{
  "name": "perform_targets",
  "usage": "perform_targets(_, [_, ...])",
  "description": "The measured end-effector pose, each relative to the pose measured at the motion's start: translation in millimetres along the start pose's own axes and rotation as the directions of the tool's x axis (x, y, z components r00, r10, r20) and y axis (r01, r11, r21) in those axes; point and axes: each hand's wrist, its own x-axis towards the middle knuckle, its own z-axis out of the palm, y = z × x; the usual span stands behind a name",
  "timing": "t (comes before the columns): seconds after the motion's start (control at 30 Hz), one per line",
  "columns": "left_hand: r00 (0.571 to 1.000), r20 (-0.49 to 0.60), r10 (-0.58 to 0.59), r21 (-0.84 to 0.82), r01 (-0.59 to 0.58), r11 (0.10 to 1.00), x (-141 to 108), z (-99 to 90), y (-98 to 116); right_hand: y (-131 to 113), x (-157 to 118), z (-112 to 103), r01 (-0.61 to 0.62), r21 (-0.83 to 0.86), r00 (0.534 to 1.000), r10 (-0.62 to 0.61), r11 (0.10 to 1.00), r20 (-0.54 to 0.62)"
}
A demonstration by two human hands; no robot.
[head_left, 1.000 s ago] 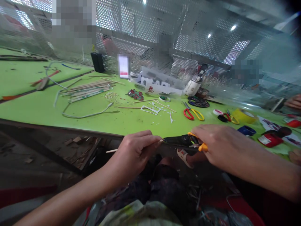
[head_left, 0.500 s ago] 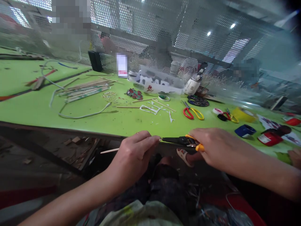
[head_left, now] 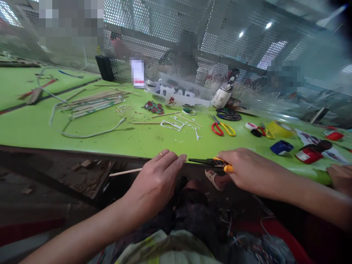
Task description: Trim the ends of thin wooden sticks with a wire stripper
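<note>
Pinched in my left hand (head_left: 159, 176) is a thin wooden stick (head_left: 125, 172), whose bare end points left, below the table's front edge. My right hand (head_left: 243, 167) is closed on black long-nosed pliers (head_left: 205, 161) with orange handles. The pliers' tip points left, close to my left fingertips; whether it touches anything is too small to tell. Beyond my hands, white cut-out scraps (head_left: 173, 125) lie on the green table (head_left: 132, 143) beside thin sticks. Scissors (head_left: 222, 126) with one red and one yellow handle lie behind the pliers.
A bundle of sticks (head_left: 93, 103) and a white cable (head_left: 88, 136) lie left. Blue tape (head_left: 282, 147) and red tape (head_left: 308, 155) are at the right, near another person's hand (head_left: 341, 176). A phone (head_left: 138, 72) and a white bottle (head_left: 222, 96) stand at the back.
The view has shifted slightly, so the table items appear further left. Both hands keep their holds, and the pliers' tip stays close to my left fingertips. The other person's hand shows more.
</note>
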Motion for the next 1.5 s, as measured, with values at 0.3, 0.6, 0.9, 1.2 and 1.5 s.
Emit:
perform_targets(0.3, [0.966, 0.113, -0.231, -0.152, 0.246, 0.957, 1.4, -1.1, 2.0, -7.0, -1.9, 1.9, -0.003, -0.115, 0.996, -0.008, 0.993, -0.094])
perform_targets(0.6, [0.985, -0.024, -0.171, -0.145, 0.166, 0.975, -7.4, 9.4, -5.0, -7.5, 1.3, 5.1, 0.011, -0.089, 0.998, -0.016, 0.996, -0.062])
perform_targets(0.9, [0.999, -0.013, 0.039, 0.059, -0.038, 0.998, -6.9, 6.0, -9.2, -3.4, 10.0, 1.0, 0.027, 0.044, 0.996, -0.031, 0.999, 0.082])
perform_targets(1.2, [0.998, -0.010, 0.059, 0.069, -0.058, 0.996, -8.0, 15.6, -13.0, 1.4, 10.6, 2.2, 0.022, 0.021, 0.997, -0.023, 1.000, 0.077])
perform_targets(1.5, [0.989, 0.060, -0.138, -0.059, 0.142, 0.988, -2.8, 7.1, -2.6, 1.2, -1.7, 0.9, 0.014, -0.061, 0.999, -0.012, 0.998, 0.039])
